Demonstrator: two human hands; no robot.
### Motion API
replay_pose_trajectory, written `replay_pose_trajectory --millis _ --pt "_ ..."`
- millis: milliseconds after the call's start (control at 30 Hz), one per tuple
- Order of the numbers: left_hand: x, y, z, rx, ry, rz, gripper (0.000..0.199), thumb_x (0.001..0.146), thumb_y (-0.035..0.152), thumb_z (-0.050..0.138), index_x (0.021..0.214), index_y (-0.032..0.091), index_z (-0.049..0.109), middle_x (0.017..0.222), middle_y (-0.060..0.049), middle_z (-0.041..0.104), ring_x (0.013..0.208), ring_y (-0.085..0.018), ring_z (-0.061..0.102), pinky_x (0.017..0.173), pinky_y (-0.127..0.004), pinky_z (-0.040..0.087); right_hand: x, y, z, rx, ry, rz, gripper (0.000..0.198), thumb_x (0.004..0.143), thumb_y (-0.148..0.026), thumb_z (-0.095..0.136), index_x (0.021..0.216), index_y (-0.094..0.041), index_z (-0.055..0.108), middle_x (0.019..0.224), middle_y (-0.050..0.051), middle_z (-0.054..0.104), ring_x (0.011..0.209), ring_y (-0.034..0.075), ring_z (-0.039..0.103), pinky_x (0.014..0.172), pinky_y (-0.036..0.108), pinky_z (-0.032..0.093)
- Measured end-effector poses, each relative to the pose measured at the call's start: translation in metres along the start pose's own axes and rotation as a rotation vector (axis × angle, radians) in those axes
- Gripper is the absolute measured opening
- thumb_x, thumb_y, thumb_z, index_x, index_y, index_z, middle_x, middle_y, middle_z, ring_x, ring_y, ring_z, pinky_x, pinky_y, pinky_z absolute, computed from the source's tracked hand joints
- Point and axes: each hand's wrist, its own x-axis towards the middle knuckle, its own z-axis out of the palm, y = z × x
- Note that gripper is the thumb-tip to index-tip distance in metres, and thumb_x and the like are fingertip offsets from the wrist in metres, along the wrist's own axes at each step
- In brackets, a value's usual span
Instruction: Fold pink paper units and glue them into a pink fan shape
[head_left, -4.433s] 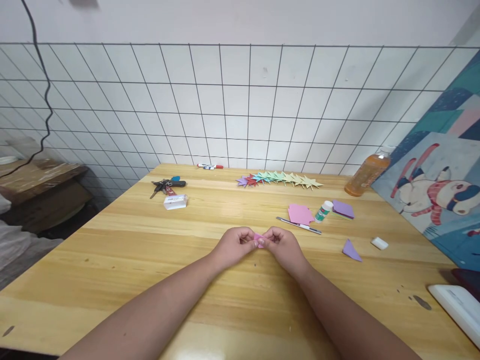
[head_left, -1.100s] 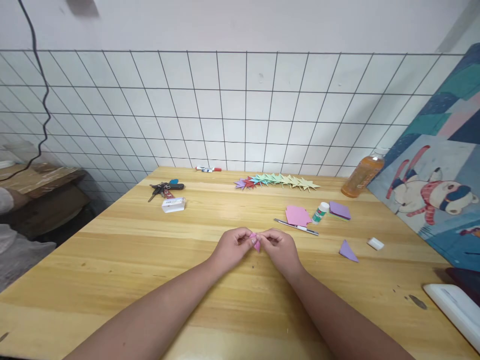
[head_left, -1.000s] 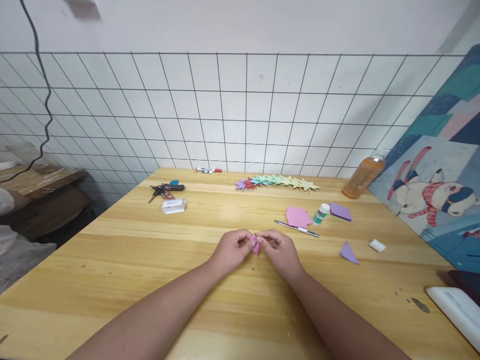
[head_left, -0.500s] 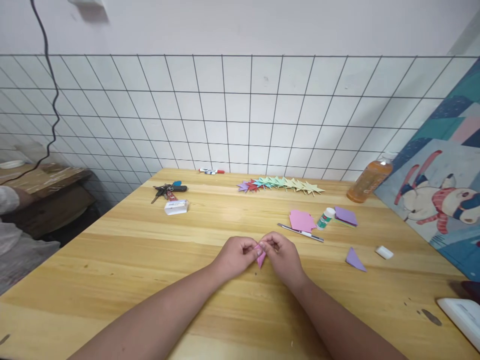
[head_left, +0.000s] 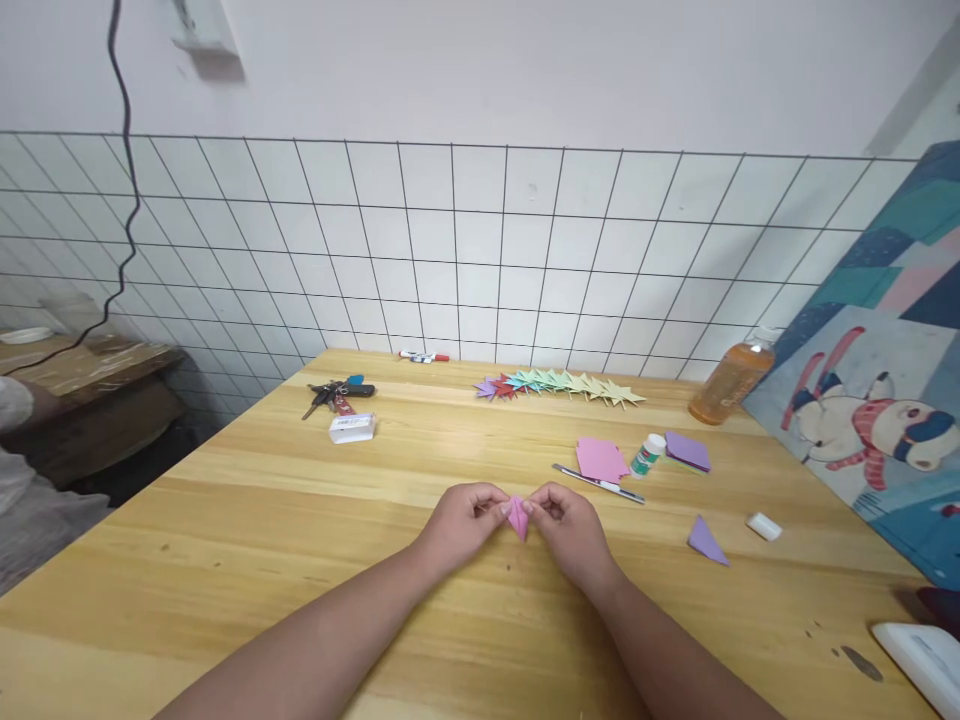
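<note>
At the far left edge another person's pale sleeve (head_left: 13,402) shows beside a side table (head_left: 142,365), with a black cord (head_left: 129,215) hanging against the tiled wall (head_left: 480,245). On the left part of my wooden table (head_left: 225,560), toward the far side, lies a bunch of keys (head_left: 334,393), and just nearer to me sits a small white box (head_left: 352,428). Farther back, close to the wall, a marker (head_left: 424,357) with a red end lies on its side. Next comes my left hand (head_left: 461,528), in the near middle, its thumb and fingers pinching the left edge of the folded pink paper (head_left: 518,518). That paper is between my two hands, above the table, its pointed end toward me. My right hand (head_left: 571,530) pinches its right edge in the same way, thumb against fingers. Beyond my hands, at the far side, runs a row of spiky folded papers (head_left: 559,384), going from purple through red, turquoise and green to pale yellow. Right of that and nearer, a slim tool (head_left: 600,484) lies along the near edge of some pink sheets (head_left: 602,460); just to their right are a tilted glue stick (head_left: 646,457) and a stack of purple sheets (head_left: 688,450). Nearer me lies a purple triangle (head_left: 706,543), with a white block (head_left: 764,527) to its right. An orange bottle (head_left: 733,382) tilts at the far right, beside a painted board (head_left: 870,400), and a white device (head_left: 921,655) lies at the near right edge.
</note>
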Motion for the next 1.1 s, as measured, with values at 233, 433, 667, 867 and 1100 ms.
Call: replay_pose_trajectory --millis 233,433,667,867,1100 --pt "0.001 -0.003 0.0 0.01 0.038 -0.051 0.024 0.075 0.034 0.052 0.07 0.013 0.063 0.073 -0.006 0.068 0.068 -0.016 0.061 0.064 -0.024 0.045 0.001 0.003 0.001 -0.035 0.01 -0.093 0.018 0.075 -0.031 0.057 0.084 -0.017 0.064 0.078 0.004 0.065 0.069 0.016 0.059 0.065 0.026 0.046" --pt "-0.003 -0.003 0.002 0.191 -0.001 -0.011 0.024 0.075 0.033 0.05 0.069 0.015 0.065 0.068 -0.003 0.066 0.063 -0.014 0.059 0.059 -0.022 0.042 -0.002 0.003 -0.001 -0.171 -0.011 -0.15 0.012 0.076 -0.026 0.054 0.071 -0.019 0.062 0.069 0.002 0.063 0.066 0.014 0.057 0.064 0.025 0.044" --pt "-0.003 -0.002 0.002 0.134 -0.075 -0.014 0.022 0.074 0.032 0.052 0.069 0.015 0.065 0.067 -0.003 0.067 0.063 -0.014 0.058 0.06 -0.021 0.042 0.0 0.006 0.001 -0.181 -0.072 -0.158 0.014 0.079 -0.024 0.048 0.069 -0.018 0.055 0.067 0.001 0.059 0.065 0.013 0.055 0.063 0.024 0.044" --pt "0.004 -0.01 -0.001 -0.037 0.011 -0.084 0.02 0.072 0.031 0.056 0.072 0.012 0.063 0.071 -0.006 0.067 0.065 -0.015 0.06 0.061 -0.023 0.043 -0.002 0.01 0.001 -0.219 -0.048 -0.264 0.04 0.068 -0.024 0.062 0.107 -0.021 0.051 0.093 0.004 0.06 0.08 0.015 0.056 0.075 0.03 0.046" --pt "0.003 -0.015 -0.002 0.025 -0.017 -0.053 0.023 0.074 0.034 0.053 0.073 0.014 0.064 0.073 -0.005 0.068 0.068 -0.016 0.06 0.06 -0.023 0.043 -0.002 0.011 -0.002 -0.249 -0.107 -0.227 0.037 0.073 -0.019 0.052 0.11 -0.023 0.052 0.088 0.002 0.063 0.078 0.014 0.059 0.074 0.028 0.047"
